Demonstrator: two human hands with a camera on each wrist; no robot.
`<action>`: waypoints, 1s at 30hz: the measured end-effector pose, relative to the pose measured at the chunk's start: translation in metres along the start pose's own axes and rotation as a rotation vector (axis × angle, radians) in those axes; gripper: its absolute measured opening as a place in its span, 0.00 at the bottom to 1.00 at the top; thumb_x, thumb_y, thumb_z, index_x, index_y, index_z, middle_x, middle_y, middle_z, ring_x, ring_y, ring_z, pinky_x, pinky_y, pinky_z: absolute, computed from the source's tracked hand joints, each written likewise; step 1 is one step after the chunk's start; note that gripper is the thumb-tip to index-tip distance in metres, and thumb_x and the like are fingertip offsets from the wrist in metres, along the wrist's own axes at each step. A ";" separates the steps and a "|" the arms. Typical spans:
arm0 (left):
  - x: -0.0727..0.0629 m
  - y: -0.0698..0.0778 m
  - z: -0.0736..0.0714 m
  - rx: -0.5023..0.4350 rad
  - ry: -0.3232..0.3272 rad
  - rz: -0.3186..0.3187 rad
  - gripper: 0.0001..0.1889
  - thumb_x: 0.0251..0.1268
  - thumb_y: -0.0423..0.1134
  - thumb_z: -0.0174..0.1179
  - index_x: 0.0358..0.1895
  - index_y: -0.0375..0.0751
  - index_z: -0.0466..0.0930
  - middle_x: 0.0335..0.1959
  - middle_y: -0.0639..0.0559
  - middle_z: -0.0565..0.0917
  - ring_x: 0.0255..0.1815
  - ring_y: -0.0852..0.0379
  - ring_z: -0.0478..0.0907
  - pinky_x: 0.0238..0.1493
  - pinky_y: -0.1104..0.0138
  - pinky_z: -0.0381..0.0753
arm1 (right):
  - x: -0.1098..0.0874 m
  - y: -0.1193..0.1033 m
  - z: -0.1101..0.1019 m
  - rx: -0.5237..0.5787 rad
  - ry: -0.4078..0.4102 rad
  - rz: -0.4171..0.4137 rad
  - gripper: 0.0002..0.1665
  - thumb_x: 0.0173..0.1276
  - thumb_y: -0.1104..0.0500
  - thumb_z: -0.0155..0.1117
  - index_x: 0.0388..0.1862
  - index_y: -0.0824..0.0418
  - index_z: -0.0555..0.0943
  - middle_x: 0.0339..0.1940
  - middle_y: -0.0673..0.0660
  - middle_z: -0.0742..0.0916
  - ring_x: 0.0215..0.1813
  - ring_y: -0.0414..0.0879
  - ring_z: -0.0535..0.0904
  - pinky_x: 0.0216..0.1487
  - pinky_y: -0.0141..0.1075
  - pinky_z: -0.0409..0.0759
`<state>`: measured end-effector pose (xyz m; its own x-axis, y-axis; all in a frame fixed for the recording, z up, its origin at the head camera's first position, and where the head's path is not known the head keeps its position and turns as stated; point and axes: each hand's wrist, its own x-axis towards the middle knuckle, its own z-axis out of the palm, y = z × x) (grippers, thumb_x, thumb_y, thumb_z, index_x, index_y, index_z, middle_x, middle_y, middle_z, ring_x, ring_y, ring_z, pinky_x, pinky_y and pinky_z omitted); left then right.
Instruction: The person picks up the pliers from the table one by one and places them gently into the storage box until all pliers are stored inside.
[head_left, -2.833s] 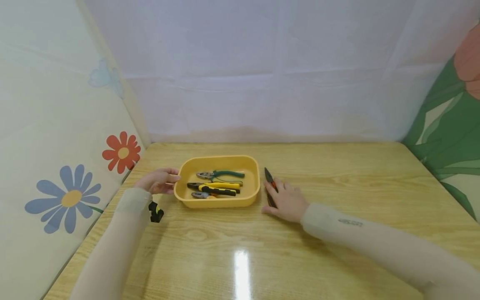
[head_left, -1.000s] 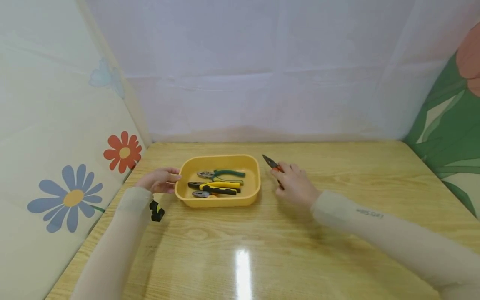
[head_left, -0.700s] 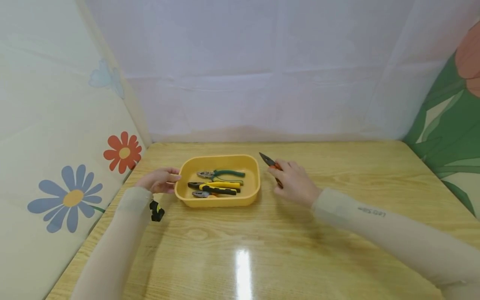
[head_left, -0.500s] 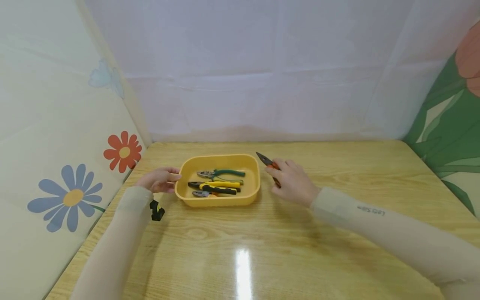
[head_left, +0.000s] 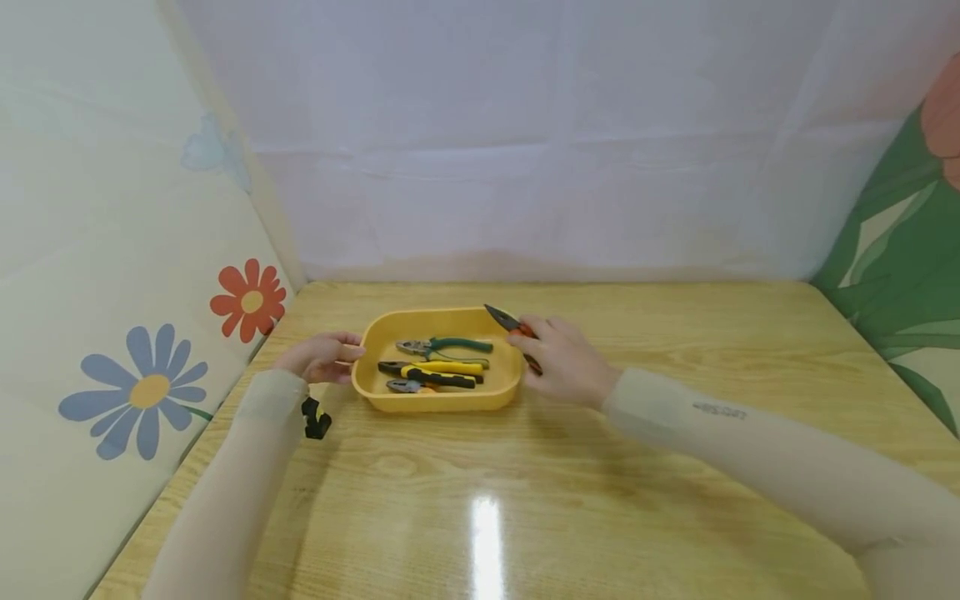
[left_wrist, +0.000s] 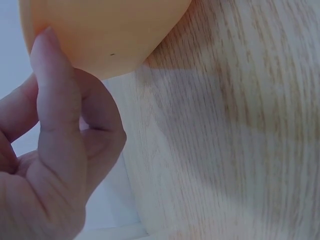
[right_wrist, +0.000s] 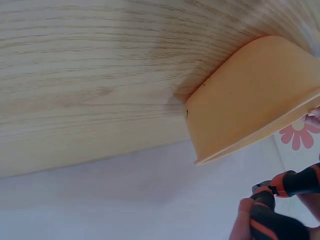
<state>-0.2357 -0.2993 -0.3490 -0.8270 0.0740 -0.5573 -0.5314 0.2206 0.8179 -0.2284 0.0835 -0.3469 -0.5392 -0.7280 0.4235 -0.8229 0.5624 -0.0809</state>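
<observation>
My right hand [head_left: 564, 360] grips long-nose pliers [head_left: 504, 317] with red-and-black handles, their dark tip over the right end of a yellow tray [head_left: 435, 403]. In the right wrist view the pliers' handles [right_wrist: 280, 227] stand spread apart, partly out of frame. At the tray's left end my left hand [head_left: 318, 357] holds the rim; the left wrist view has its thumb [left_wrist: 55, 85] against the outer wall. Inside the tray lie green-handled pliers [head_left: 459, 342], yellow-and-black pliers [head_left: 438, 377] and, partly hidden by the front wall, pliers with an orange handle [head_left: 406, 387].
The wooden table [head_left: 675, 333] meets a white sheet [head_left: 570, 167] at the back. Flower-printed panels flank it, one with a red flower [head_left: 251, 302]. A small black-and-yellow object [head_left: 316, 419] shows by the left wrist.
My right hand took hold of the long-nose pliers on the table, lifted them, then carried them left until their tip came over the tray. The left hand stays at the tray's end.
</observation>
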 end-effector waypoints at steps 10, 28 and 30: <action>0.001 0.000 -0.002 -0.034 -0.025 0.000 0.13 0.76 0.31 0.47 0.58 0.34 0.62 0.36 0.48 0.74 0.31 0.58 0.78 0.34 0.69 0.83 | 0.018 -0.003 0.007 0.052 -0.030 -0.094 0.27 0.56 0.65 0.62 0.58 0.64 0.80 0.58 0.71 0.78 0.48 0.59 0.75 0.49 0.51 0.75; 0.003 -0.001 -0.004 -0.044 -0.022 -0.003 0.11 0.77 0.31 0.45 0.57 0.35 0.63 0.37 0.48 0.75 0.32 0.58 0.80 0.37 0.68 0.84 | 0.052 0.006 0.024 0.096 -0.137 -0.191 0.28 0.59 0.64 0.60 0.61 0.64 0.78 0.64 0.70 0.74 0.55 0.59 0.74 0.54 0.50 0.73; 0.003 -0.001 -0.004 -0.036 -0.017 -0.002 0.11 0.77 0.31 0.45 0.57 0.35 0.63 0.37 0.48 0.76 0.32 0.58 0.80 0.37 0.69 0.84 | 0.055 0.008 0.026 0.092 -0.135 -0.206 0.28 0.58 0.64 0.59 0.61 0.64 0.78 0.64 0.70 0.74 0.54 0.58 0.74 0.52 0.49 0.72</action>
<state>-0.2384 -0.3033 -0.3514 -0.8230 0.0905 -0.5608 -0.5393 0.1858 0.8214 -0.2698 0.0378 -0.3477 -0.3728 -0.8727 0.3154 -0.9272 0.3637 -0.0896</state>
